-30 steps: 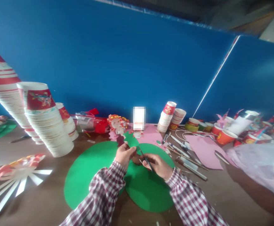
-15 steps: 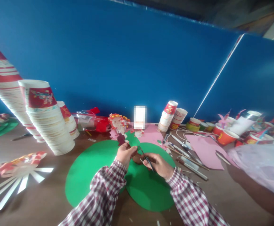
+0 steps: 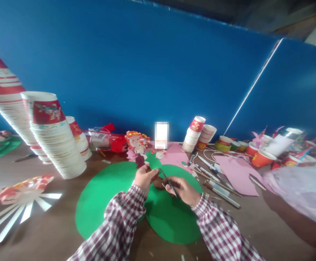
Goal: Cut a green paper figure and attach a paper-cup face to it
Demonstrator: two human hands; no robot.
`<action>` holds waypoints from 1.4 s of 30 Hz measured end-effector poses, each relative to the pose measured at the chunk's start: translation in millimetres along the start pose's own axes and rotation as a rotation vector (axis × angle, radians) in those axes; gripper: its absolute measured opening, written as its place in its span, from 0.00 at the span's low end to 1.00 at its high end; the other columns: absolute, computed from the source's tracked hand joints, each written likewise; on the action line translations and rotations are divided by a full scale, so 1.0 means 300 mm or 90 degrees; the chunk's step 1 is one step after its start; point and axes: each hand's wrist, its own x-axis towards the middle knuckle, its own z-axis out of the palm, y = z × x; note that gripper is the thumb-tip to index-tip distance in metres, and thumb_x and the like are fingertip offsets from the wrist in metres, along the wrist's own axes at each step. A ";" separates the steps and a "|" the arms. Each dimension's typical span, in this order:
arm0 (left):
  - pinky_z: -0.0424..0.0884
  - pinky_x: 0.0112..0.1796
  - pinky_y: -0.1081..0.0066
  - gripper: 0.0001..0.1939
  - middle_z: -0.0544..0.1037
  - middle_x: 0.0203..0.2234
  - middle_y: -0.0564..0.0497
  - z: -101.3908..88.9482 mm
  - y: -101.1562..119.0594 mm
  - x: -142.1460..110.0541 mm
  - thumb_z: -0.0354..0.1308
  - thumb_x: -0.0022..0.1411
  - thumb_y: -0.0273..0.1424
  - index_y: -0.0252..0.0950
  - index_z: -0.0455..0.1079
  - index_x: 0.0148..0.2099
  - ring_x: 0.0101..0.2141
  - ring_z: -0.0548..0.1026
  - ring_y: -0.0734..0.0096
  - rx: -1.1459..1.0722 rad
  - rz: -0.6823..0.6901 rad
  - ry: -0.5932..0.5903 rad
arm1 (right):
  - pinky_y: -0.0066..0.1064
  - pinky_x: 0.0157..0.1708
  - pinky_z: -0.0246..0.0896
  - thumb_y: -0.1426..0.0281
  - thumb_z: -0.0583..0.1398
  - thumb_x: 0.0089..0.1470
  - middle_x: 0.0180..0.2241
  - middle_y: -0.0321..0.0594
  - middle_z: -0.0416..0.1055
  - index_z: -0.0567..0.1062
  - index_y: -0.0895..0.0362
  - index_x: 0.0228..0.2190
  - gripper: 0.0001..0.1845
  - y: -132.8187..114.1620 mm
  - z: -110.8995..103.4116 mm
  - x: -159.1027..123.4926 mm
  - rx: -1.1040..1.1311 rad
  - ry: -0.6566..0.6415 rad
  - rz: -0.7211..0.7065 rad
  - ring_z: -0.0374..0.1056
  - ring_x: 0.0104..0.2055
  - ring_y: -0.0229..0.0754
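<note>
My left hand (image 3: 144,177) pinches a small green paper cutout (image 3: 152,160) and holds it up above the table. My right hand (image 3: 182,190) is closed on a pair of scissors (image 3: 166,178), whose blades point up and left into the cutout's lower edge. Both hands hover over two large green paper discs (image 3: 106,195) that overlap on the brown table. My sleeves are red and white plaid.
Tall leaning stacks of red and white paper cups (image 3: 51,134) stand at the left. A cut-open cup fan (image 3: 19,203) lies front left. Pink paper sheets (image 3: 237,174), sticks and pens (image 3: 217,186), small cup stacks (image 3: 197,134) and a clear plastic bag (image 3: 301,188) fill the right.
Almost nothing differs; both hands stay in place on the cutout and scissors, with only a slight shift of the view.
</note>
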 end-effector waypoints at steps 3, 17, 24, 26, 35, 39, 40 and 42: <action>0.71 0.25 0.77 0.19 0.73 0.20 0.54 -0.001 -0.002 0.002 0.71 0.37 0.28 0.31 0.66 0.31 0.20 0.72 0.78 0.000 0.002 0.002 | 0.25 0.22 0.50 0.57 0.65 0.44 0.21 0.31 0.58 0.74 0.58 0.35 0.20 -0.002 0.002 0.000 0.004 0.002 0.004 0.52 0.22 0.32; 0.71 0.25 0.77 0.19 0.72 0.19 0.55 0.010 0.004 -0.008 0.71 0.35 0.27 0.32 0.66 0.30 0.20 0.71 0.78 -0.001 0.000 0.013 | 0.25 0.21 0.49 0.56 0.64 0.45 0.20 0.31 0.59 0.74 0.57 0.36 0.20 0.010 -0.002 0.004 -0.024 0.003 0.000 0.52 0.21 0.32; 0.71 0.24 0.76 0.19 0.71 0.18 0.56 0.012 0.008 -0.012 0.71 0.35 0.27 0.32 0.66 0.30 0.20 0.71 0.78 -0.005 -0.001 0.017 | 0.26 0.21 0.49 0.55 0.64 0.45 0.19 0.30 0.59 0.73 0.58 0.35 0.20 0.009 -0.001 0.002 -0.019 0.003 0.004 0.53 0.21 0.32; 0.71 0.25 0.76 0.19 0.71 0.19 0.56 0.012 0.007 -0.012 0.71 0.35 0.26 0.32 0.66 0.30 0.20 0.71 0.78 -0.006 -0.001 0.017 | 0.26 0.21 0.50 0.55 0.64 0.45 0.19 0.30 0.59 0.74 0.57 0.35 0.20 0.010 -0.001 0.002 -0.019 0.007 0.007 0.53 0.21 0.33; 0.71 0.26 0.75 0.08 0.69 0.19 0.59 0.009 0.004 -0.009 0.63 0.50 0.21 0.31 0.65 0.31 0.21 0.70 0.79 0.011 -0.006 0.015 | 0.25 0.19 0.48 0.53 0.64 0.45 0.19 0.31 0.60 0.75 0.57 0.34 0.21 0.003 0.006 0.000 -0.054 0.022 0.008 0.53 0.20 0.32; 0.70 0.26 0.75 0.03 0.69 0.21 0.58 0.005 0.001 -0.008 0.58 0.56 0.22 0.30 0.66 0.32 0.22 0.70 0.80 0.023 -0.006 0.014 | 0.26 0.19 0.49 0.52 0.63 0.44 0.18 0.31 0.60 0.75 0.56 0.35 0.22 0.003 0.008 -0.001 -0.081 0.034 0.005 0.53 0.19 0.33; 0.70 0.25 0.75 0.03 0.69 0.22 0.58 0.005 0.000 -0.008 0.58 0.57 0.23 0.30 0.66 0.32 0.22 0.69 0.80 0.025 -0.006 0.015 | 0.26 0.19 0.49 0.52 0.63 0.45 0.17 0.31 0.60 0.75 0.57 0.36 0.23 0.004 0.009 -0.001 -0.087 0.034 0.003 0.53 0.19 0.34; 0.70 0.25 0.75 0.02 0.69 0.22 0.58 0.004 0.000 -0.007 0.57 0.59 0.24 0.30 0.66 0.33 0.22 0.69 0.80 0.030 -0.007 0.017 | 0.26 0.19 0.50 0.51 0.62 0.45 0.18 0.31 0.59 0.75 0.57 0.37 0.24 0.005 0.010 -0.001 -0.093 0.033 0.003 0.53 0.19 0.34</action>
